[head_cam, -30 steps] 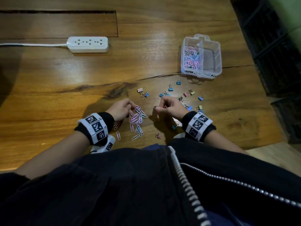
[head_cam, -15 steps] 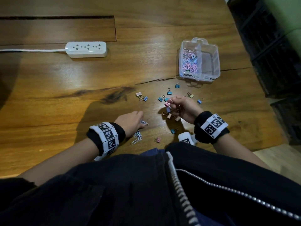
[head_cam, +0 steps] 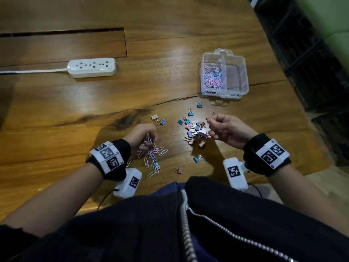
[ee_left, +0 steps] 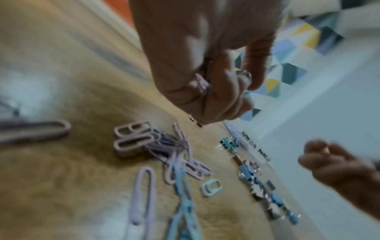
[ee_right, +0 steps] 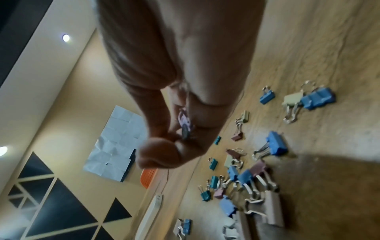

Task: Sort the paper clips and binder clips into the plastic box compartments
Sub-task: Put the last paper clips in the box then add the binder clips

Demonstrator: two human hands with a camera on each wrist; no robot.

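Pink and lilac paper clips [ee_left: 202,84] sit bunched inside the curled fingers [ee_left: 224,91] of your left hand [head_cam: 140,136], which hangs low over the loose paper clips [head_cam: 153,157] scattered on the worktop [head_cam: 56,114] at lower centre of the head view. Your right hand [head_cam: 226,130], right of centre, has its fingers [ee_right: 156,155] curled and pinching a few small binder clips [ee_right: 185,125]; how many you hold cannot be told. Just left of that hand lies a heap of binder clips [head_cam: 195,132] in blue, pink and beige, with a few more strewn above it towards the box [head_cam: 244,72] and two lying apart below it, near your jacket [head_cam: 170,224]. That clear box stands in the upper right of the frame, well apart from both hands; its left compartment holds a pile of pastel paper clips [head_cam: 213,75], while its right compartment shows only bare plastic. A white power strip [head_cam: 92,67] lies in the upper left.
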